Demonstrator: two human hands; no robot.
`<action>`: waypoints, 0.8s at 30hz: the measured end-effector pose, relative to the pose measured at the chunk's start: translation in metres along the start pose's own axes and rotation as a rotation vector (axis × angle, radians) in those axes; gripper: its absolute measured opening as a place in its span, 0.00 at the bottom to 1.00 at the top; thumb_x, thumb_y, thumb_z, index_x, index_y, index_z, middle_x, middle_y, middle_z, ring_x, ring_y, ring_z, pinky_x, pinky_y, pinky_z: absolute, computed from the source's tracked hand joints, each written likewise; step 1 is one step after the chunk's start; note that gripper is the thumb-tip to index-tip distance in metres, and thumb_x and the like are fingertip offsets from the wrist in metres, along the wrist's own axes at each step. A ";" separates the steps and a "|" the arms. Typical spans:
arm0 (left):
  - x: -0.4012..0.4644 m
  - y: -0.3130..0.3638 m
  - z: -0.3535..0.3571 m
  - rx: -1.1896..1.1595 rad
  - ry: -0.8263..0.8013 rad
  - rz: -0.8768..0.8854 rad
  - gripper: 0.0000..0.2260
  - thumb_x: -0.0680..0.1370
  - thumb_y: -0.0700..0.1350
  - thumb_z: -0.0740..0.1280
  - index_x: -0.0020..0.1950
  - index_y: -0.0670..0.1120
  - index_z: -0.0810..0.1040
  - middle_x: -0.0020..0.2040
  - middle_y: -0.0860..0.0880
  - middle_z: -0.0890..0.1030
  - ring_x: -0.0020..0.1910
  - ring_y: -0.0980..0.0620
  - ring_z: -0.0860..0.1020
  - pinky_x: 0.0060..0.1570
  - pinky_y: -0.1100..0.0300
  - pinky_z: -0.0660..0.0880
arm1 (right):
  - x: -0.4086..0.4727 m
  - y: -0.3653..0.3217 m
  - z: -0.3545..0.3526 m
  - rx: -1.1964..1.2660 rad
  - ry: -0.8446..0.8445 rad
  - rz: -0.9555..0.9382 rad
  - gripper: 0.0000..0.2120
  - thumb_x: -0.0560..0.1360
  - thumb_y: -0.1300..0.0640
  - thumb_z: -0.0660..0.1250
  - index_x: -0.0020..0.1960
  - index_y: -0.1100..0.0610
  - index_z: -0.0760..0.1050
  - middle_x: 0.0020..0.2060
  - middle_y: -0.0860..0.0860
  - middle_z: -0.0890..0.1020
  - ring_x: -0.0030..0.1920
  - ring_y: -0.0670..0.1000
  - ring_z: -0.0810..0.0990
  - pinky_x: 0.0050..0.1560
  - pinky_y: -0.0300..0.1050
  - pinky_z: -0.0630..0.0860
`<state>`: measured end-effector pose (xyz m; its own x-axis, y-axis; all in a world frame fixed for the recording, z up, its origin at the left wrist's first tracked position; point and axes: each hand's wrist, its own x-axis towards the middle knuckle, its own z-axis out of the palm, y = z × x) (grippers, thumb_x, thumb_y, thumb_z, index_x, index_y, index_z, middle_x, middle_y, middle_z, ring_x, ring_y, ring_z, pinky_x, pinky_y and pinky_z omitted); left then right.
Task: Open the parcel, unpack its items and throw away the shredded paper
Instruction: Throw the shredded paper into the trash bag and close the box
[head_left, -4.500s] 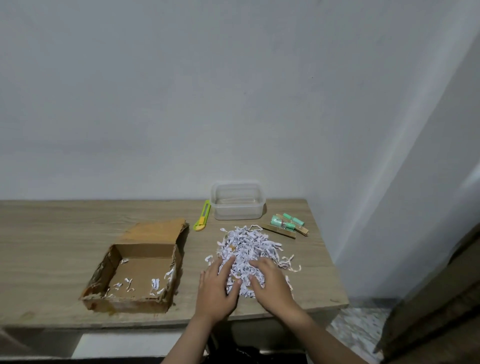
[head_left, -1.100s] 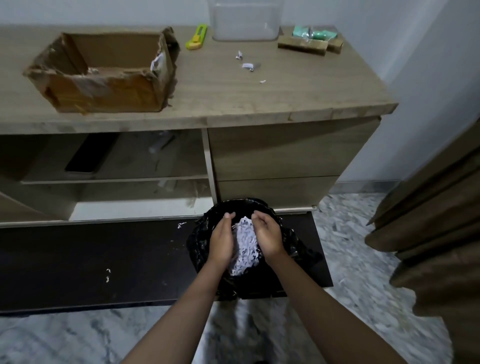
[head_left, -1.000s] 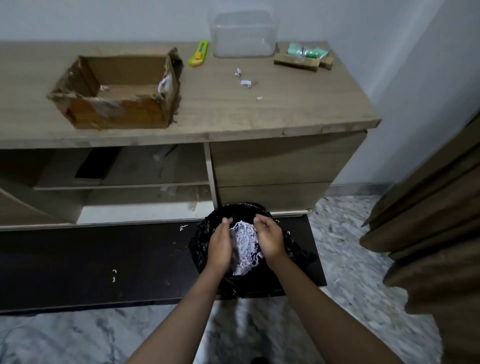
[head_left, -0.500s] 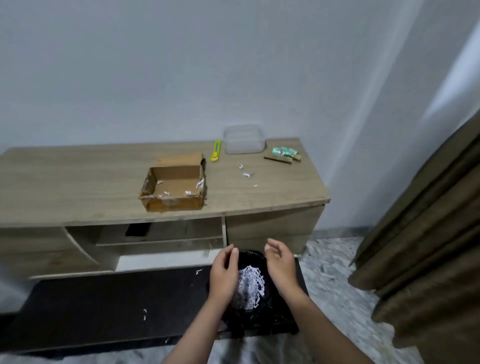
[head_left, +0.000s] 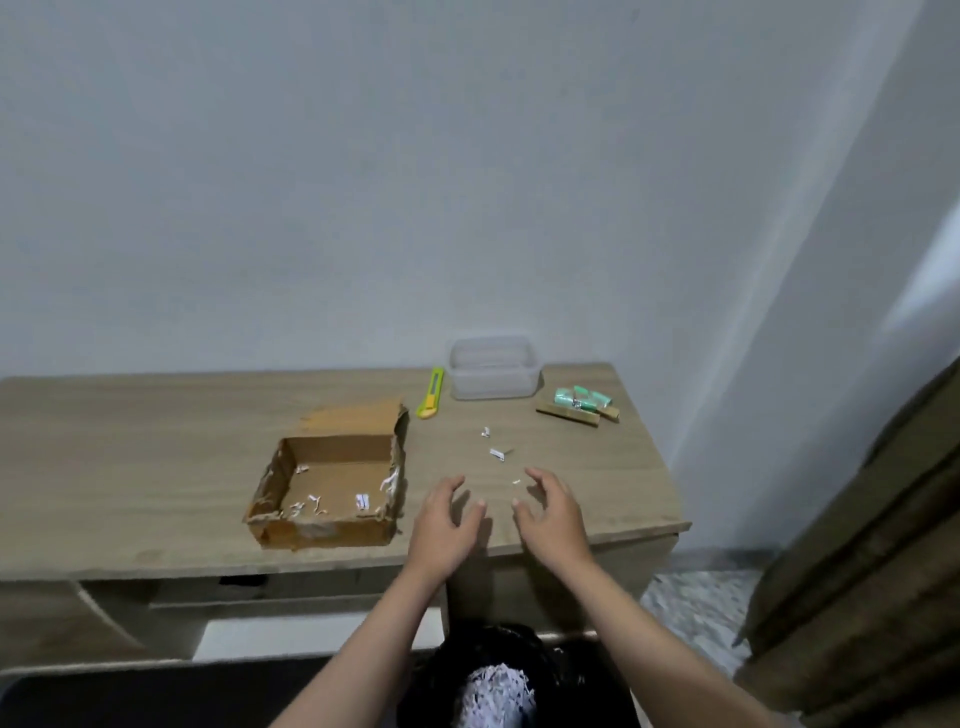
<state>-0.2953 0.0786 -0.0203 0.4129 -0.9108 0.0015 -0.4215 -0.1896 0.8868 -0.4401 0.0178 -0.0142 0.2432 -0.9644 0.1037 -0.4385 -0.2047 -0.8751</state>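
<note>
A: Where are the hands, taking the torn brown cardboard parcel box (head_left: 332, 493) as the marker?

B: Both are to its right, over the light wooden counter (head_left: 156, 467). The left hand (head_left: 445, 525) is just beside the box's right wall; the right hand (head_left: 550, 514) is a little farther right. Both are empty, fingers (head_left: 537, 480) spread loosely and curled, gripping nothing.

A: And the shredded white paper?

B: Most of it is a white clump (head_left: 496, 693) in the black bin bag (head_left: 571, 680) on the floor, below and right of the box, between the forearms. A few small scraps (head_left: 311, 503) lie inside the box, which is open on top. A few more loose bits (head_left: 498, 452) lie on the counter to the box's right, beyond the fingertips.

A: The unpacked items?

B: Far right of the box, near the counter's back corner: mint-green packets (head_left: 579, 399) resting on flat tan wooden pieces (head_left: 569, 415). A clear rectangular plastic tub (head_left: 492, 368) stands behind and right of the box by the wall, and a yellow-green utility knife (head_left: 432, 392) lies between the tub and the box's raised flap.
</note>
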 end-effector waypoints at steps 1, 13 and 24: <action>0.014 -0.004 0.003 0.065 -0.010 -0.006 0.22 0.75 0.51 0.66 0.67 0.46 0.70 0.67 0.47 0.73 0.65 0.54 0.70 0.65 0.60 0.65 | 0.014 0.005 0.001 -0.015 -0.043 -0.017 0.22 0.70 0.63 0.68 0.64 0.58 0.71 0.60 0.54 0.74 0.59 0.50 0.76 0.61 0.39 0.70; 0.055 -0.038 0.025 0.617 0.113 0.088 0.20 0.74 0.59 0.58 0.65 0.56 0.70 0.70 0.53 0.69 0.67 0.48 0.68 0.66 0.47 0.63 | 0.149 0.041 0.024 -0.485 -0.437 -0.379 0.40 0.69 0.41 0.68 0.75 0.51 0.56 0.75 0.53 0.59 0.75 0.54 0.57 0.75 0.51 0.56; 0.053 -0.034 0.023 0.594 0.103 0.073 0.20 0.75 0.59 0.59 0.65 0.56 0.71 0.70 0.53 0.68 0.68 0.49 0.67 0.66 0.48 0.61 | 0.152 0.027 0.010 -0.518 -0.624 -0.455 0.18 0.74 0.48 0.64 0.61 0.54 0.76 0.59 0.48 0.75 0.62 0.50 0.70 0.63 0.42 0.67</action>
<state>-0.2774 0.0282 -0.0614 0.4292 -0.8947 0.1235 -0.8180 -0.3271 0.4731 -0.4065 -0.1326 -0.0266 0.8420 -0.5391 -0.0201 -0.4820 -0.7352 -0.4766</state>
